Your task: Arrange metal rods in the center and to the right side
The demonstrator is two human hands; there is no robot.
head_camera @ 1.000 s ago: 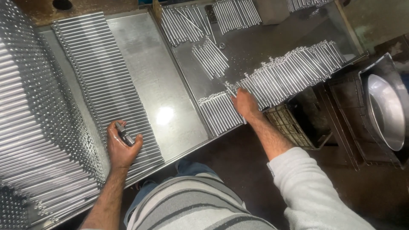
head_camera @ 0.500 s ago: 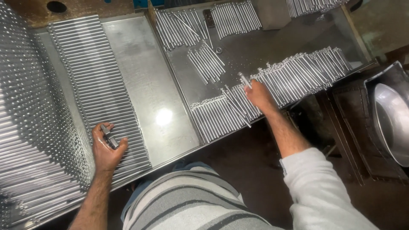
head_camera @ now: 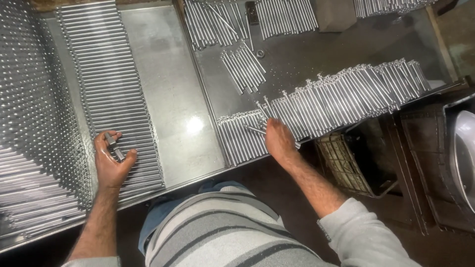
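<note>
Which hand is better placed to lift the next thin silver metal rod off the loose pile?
Right, probably. The right hand already rests on the loose pile of thin silver metal rods; the left hand holds a short grey metal piece over the aligned rod row.

Rods: bare metal, silvery, smooth, bright glints along shafts. Laid rods in tray: same metal, satin sheen. Tray: sheet metal, brushed, semi-gloss w/ lamp glare spot, faint scuffs. Surface: sheet steel, duller, grey, smudged. Small tool in left hand: metal, polished. Crate under edge: plastic lattice, matt, grimy. Shirt: knit cloth, soft, matt, striped. Basin at right: metal, glossy.
</note>
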